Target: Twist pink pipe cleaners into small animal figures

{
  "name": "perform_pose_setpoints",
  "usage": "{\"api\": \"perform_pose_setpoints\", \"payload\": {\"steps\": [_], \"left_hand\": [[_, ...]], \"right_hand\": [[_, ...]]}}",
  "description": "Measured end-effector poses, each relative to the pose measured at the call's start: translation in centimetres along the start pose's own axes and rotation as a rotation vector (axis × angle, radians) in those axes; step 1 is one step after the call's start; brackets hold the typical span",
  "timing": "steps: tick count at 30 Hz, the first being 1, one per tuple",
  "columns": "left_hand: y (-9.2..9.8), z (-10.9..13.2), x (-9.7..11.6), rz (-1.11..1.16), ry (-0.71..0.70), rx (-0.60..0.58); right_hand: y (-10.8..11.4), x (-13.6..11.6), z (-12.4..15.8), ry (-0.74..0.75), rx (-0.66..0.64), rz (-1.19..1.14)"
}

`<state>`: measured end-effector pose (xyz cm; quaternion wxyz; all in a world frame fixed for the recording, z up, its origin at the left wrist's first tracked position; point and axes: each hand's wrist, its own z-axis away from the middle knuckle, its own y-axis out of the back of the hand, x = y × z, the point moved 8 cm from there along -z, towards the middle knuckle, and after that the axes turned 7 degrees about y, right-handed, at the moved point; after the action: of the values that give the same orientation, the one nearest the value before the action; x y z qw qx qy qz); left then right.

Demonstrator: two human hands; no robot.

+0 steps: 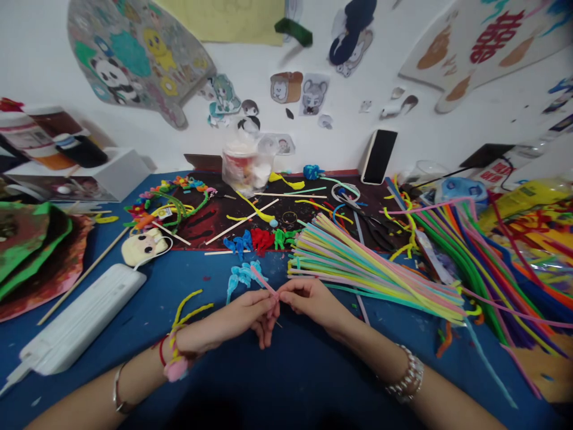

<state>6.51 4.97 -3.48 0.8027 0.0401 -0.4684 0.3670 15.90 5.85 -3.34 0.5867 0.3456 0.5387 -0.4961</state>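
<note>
My left hand [257, 313] pinches a short pink pipe cleaner [263, 280] whose free end points up and to the left. The fingertips of my right hand [308, 301] are closed on the same pipe cleaner's lower end, right against the left fingers. Part of the pink piece is hidden in the grip. Just beyond the left hand lies a light blue twisted pipe-cleaner shape [242, 275]. Behind it sit dark blue [239, 243], red [262, 240] and green [282, 239] twisted shapes. A large bundle of pastel pipe cleaners [371, 269] fans out beyond my right hand.
A white power strip [85, 319] and a plush-like charger [144, 246] lie at left. Pliers [378, 230] and wooden sticks [244, 221] rest on the dark mat. A phone [379, 157] leans against the wall. More bright pipe cleaners [501, 275] spread at right.
</note>
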Motion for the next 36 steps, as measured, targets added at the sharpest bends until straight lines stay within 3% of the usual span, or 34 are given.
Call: {"api": "perform_pose_setpoints", "payload": {"steps": [3,11,36], "left_hand": [[0.26,-0.09,-0.1,-0.001,-0.018,0.01],[0.56,-0.5,-0.23,-0.073,-0.05,0.042],[0.92,-0.75,-0.67,-0.128,-0.074,0.058]], "right_hand": [[0.31,0.4,0.19,-0.101,-0.02,-0.026],[-0.11,0.37,0.6,-0.199,-0.145,-0.084],[-0.13,0.7,0.57,-0.182,-0.139,-0.041]]}}
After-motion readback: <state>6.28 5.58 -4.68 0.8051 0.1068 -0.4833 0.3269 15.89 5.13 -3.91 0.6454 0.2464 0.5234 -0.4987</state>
